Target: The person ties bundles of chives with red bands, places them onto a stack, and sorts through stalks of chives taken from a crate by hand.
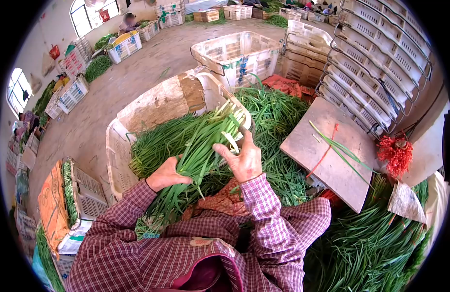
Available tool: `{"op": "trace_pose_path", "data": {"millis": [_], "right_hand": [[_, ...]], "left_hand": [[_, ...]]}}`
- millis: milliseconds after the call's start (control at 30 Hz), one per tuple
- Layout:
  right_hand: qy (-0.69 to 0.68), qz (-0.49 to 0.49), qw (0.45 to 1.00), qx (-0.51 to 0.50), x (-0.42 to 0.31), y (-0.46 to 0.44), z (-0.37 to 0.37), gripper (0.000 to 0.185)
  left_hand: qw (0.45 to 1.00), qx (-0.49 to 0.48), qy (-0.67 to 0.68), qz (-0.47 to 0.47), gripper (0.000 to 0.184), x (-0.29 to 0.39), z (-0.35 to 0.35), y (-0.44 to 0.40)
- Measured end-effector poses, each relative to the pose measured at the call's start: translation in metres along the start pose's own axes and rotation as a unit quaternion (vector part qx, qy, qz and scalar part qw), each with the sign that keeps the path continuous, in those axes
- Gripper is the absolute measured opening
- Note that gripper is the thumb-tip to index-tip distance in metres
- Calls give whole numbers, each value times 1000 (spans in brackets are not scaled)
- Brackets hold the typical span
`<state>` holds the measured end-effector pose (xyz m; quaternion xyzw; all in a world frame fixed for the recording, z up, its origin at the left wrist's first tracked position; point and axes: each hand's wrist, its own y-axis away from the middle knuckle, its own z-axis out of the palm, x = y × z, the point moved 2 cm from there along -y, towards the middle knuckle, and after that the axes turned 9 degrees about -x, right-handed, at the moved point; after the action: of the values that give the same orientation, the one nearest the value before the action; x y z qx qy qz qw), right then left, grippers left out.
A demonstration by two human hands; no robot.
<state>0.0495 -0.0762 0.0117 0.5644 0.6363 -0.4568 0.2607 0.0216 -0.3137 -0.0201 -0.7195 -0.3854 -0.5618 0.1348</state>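
My left hand (167, 175) is wrapped round the leafy part of a bunch of garlic chives (204, 141), long flat green leaves with pale stem ends pointing away to the upper right. At those ends, my right hand (246, 160) has its thumb and fingers curved round some pale stems (230, 140); its fingertips are partly hidden. Under the bunch, more chives (154, 143) lie in a white plastic crate (119, 155) with a worn board along its far side. Loose greens (278, 121) are heaped to the right of the crate.
At right, a square board (332, 160) carries a red tie and a few leaves. Red ties (395, 155) hang beside it, below tall stacked crates (376, 58). More greens (366, 248) lie at lower right. Another crate (259, 61) stands ahead; a person (129, 23) sits farther back.
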Motion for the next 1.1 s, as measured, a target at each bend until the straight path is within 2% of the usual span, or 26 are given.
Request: {"op": "trace_pose_path", "data": {"millis": [33, 100, 133, 167, 233, 300, 333, 433, 467, 500, 533, 567, 633, 667, 700, 767, 833, 867, 900, 1000, 1100], "right_hand": [[0, 0, 1000, 1, 10, -3, 4, 74], [-41, -75, 993, 85, 28, -9, 4, 67], [-50, -24, 997, 61, 30, -5, -3, 37], [-31, -35, 996, 82, 31, -5, -9, 21], [46, -32, 990, 130, 23, -5, -30, 16], [112, -88, 974, 177, 54, -11, -46, 13], [133, -111, 964, 200, 55, -12, -56, 13], [175, -23, 960, 217, 70, -10, -89, 12], [169, 14, 964, 207, 78, -8, -101, 13], [162, 52, 966, 197, 84, -6, -113, 14], [150, 75, 972, 163, 89, -4, -118, 24], [150, 75, 972, 163, 92, -1, -116, 24], [249, 55, 963, 81, 74, 3, -107, 36], [223, 24, 971, 82, 61, 4, -102, 45], [199, -23, 975, 93, 49, 4, -96, 45], [151, -82, 981, 89, 19, 3, -82, 45], [237, -88, 963, 96, 4, -2, -60, 43], [221, -33, 973, 61, -10, 0, -58, 40], [230, -68, 969, 64, -7, -2, -52, 35], [212, -67, 973, 59, 5, -5, -43, 19], [243, -52, 964, 91, 27, -5, -46, 15]], "left_hand": [[1000, 6, -3, 11, 63, 3, 1, 0], [999, 23, -1, 43, 61, 9, 1, 2], [998, 32, -44, 44, 62, 11, -4, 2], [994, 41, -87, 45, 62, 12, -7, 3], [991, 54, -108, 52, 65, 14, -12, 6], [976, 67, -208, 9, 67, 17, -18, 12], [952, 101, -268, 110, 68, 8, -20, 11], [942, 107, -306, 92, 71, -11, -28, 16], [955, 105, -275, 41, 71, -17, -31, 17], [955, 105, -275, 41, 71, -16, -31, 18], [945, 126, -300, 34, 71, -13, -32, 21], [934, 147, -325, 27, 70, -12, -33, 23], [926, 154, -342, 31, 70, -9, -32, 23], [914, 166, -369, 39, 69, 1, -28, 24], [900, 179, -395, 48, 68, 8, -26, 24], [904, 173, -391, 32, 67, 7, -27, 19], [907, 163, -387, 18, 66, 9, -26, 15], [893, 167, -419, 14, 66, 15, -24, 15], [877, 171, -449, 10, 66, 21, -22, 16], [864, 178, -469, 50, 63, 42, -16, 18], [848, 193, -492, 44, 62, 35, -21, 14]]}}
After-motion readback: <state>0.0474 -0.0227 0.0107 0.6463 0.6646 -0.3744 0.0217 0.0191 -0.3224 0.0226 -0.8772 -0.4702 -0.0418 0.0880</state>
